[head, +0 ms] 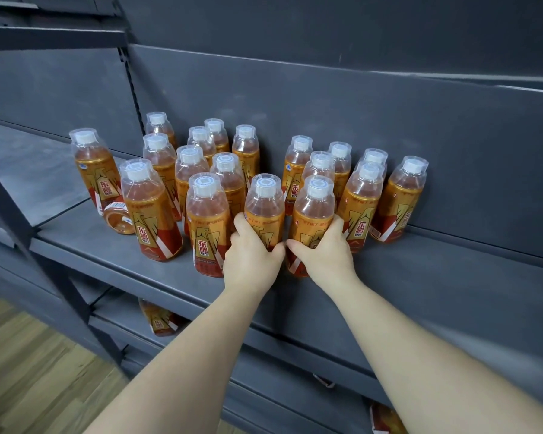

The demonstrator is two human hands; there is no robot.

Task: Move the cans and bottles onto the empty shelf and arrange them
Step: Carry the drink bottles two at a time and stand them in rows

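1. dark grey metal shelving fills the view, and the work happens on its middle shelf (420, 277), backed by a grey panel, with wood flooring at lower left.
2. left hand (251, 258) is wrapped around the lower body of one front bottle (264, 205); right hand (322, 252) is wrapped around the neighbouring front bottle (314, 211). both bottles stand upright near the shelf's front, almost touching each other, thumbs nearly meeting between them.
3. risk: the two held bottles sit tight against a third front bottle (207, 220) and the rows behind, so a push inward could knock neighbours over like skittles.
4. risk: these bottles are tall and narrow; letting go while one is tilted would likely tip it.
5. one bottle already lies on its side (118, 219) at the left of the group and, i judge, could roll toward the shelf edge if bumped.
6. contents: every bottle looks sealed, white cap under a clear dome cover, holding amber drink behind orange-and-red labels.
7. outward, the cluster stands loosely, not in straight rows; more bottles (160, 319) remain on the lower shelf, so the moving seems unfinished.
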